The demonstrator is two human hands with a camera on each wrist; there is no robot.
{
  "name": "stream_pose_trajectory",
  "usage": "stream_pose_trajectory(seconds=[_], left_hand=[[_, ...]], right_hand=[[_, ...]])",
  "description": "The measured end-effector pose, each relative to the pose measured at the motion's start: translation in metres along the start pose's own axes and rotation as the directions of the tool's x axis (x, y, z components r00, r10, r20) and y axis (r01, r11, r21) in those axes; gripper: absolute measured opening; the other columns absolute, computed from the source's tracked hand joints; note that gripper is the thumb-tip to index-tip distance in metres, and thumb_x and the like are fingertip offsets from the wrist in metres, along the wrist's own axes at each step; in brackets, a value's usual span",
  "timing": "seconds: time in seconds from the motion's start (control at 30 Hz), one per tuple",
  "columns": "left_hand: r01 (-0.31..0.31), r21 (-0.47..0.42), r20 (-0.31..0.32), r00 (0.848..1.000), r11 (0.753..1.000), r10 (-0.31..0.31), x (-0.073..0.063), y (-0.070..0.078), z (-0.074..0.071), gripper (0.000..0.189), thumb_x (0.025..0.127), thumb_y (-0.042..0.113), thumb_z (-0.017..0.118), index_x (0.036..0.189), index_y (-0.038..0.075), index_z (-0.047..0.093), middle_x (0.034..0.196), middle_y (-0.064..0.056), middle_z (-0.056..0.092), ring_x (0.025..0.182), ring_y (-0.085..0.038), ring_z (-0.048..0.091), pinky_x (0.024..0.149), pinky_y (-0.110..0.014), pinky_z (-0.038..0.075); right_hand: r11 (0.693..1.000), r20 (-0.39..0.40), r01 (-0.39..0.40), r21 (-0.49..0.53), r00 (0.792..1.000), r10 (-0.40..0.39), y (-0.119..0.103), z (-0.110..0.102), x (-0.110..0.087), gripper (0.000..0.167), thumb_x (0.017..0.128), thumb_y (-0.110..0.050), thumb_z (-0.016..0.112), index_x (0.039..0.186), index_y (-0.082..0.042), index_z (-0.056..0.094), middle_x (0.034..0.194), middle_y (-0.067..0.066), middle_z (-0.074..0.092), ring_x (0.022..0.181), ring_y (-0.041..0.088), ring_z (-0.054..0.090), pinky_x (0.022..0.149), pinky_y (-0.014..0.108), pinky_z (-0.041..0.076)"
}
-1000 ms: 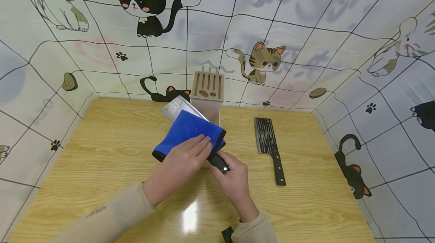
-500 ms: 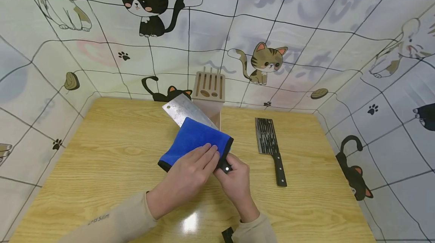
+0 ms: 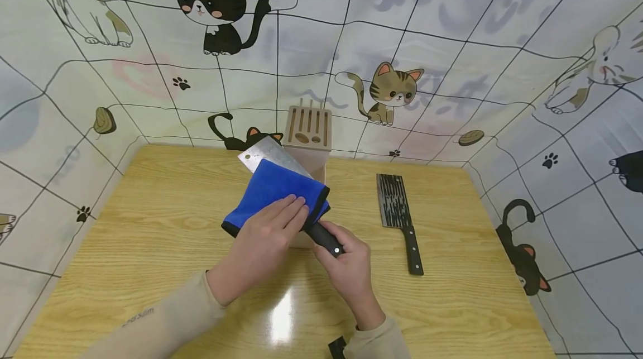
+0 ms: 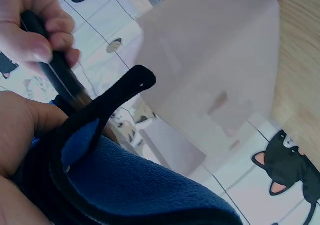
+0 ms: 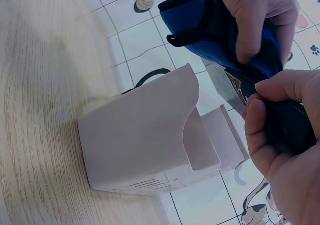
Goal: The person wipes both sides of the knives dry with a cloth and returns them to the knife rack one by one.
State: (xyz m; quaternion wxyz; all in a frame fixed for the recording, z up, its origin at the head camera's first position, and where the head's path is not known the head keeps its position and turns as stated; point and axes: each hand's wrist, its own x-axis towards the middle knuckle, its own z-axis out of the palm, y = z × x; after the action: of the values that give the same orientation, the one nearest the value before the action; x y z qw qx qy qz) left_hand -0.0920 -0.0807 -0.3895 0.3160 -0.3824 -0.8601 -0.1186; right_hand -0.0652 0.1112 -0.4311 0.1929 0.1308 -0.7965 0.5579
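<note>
A kitchen cleaver is held above the table, its shiny blade [image 3: 271,153] tilted toward the upper left. The right hand [image 3: 348,267] grips the black cleaver handle [image 3: 324,239]. Over the blade lies a folded blue cloth [image 3: 273,183] with black edging. With fingers on top and thumb beneath, as the right wrist view shows, the left hand [image 3: 268,233] pinches this cloth [image 5: 210,30] round the blade. Most of the blade is hidden by the cloth. To the right, a second cleaver [image 3: 397,208] with a dark streaked blade and black handle lies flat on the table.
Behind the held cleaver stands a pale knife block [image 3: 308,133] with a slotted brown top, near the wall. Its lower body [image 5: 140,130] is partly covered in the head view. The wooden table [image 3: 150,202] meets cat-patterned wall sheets [image 3: 306,29] at the back and sides.
The left hand slid the cloth down toward the handle, then back up and left along the blade, uncovering the handle again. The right hand stayed nearly in place; the second cleaver has not moved.
</note>
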Motion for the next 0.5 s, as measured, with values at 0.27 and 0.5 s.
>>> stream_pose_trajectory(seconds=[0.27, 0.5], left_hand=[[0.082, 0.023, -0.015, 0.997, 0.996, -0.081, -0.002, -0.025, 0.002, 0.034, 0.086, -0.009, 0.076, 0.120, -0.007, 0.073, 0.122, -0.021, 0.073, 0.115, -0.037, 0.070, 0.099, -0.047, 0.057], [0.070, 0.009, 0.018, 0.997, 0.998, -0.070, -0.004, -0.025, 0.000, 0.037, 0.087, -0.008, 0.076, 0.123, -0.006, 0.071, 0.125, -0.022, 0.071, 0.119, -0.038, 0.068, 0.101, -0.046, 0.056]], right_hand=[[0.999, 0.001, -0.031, -0.010, 1.000, 0.031, -0.003, -0.001, 0.000, 0.039, 0.077, 0.006, 0.079, 0.115, -0.002, 0.078, 0.107, 0.012, 0.078, 0.090, 0.021, 0.073, 0.072, 0.028, 0.059], [0.999, 0.002, -0.046, 0.000, 0.999, 0.046, -0.002, -0.001, 0.000, 0.038, 0.078, 0.005, 0.080, 0.114, -0.002, 0.078, 0.108, 0.012, 0.078, 0.092, 0.022, 0.073, 0.073, 0.028, 0.060]])
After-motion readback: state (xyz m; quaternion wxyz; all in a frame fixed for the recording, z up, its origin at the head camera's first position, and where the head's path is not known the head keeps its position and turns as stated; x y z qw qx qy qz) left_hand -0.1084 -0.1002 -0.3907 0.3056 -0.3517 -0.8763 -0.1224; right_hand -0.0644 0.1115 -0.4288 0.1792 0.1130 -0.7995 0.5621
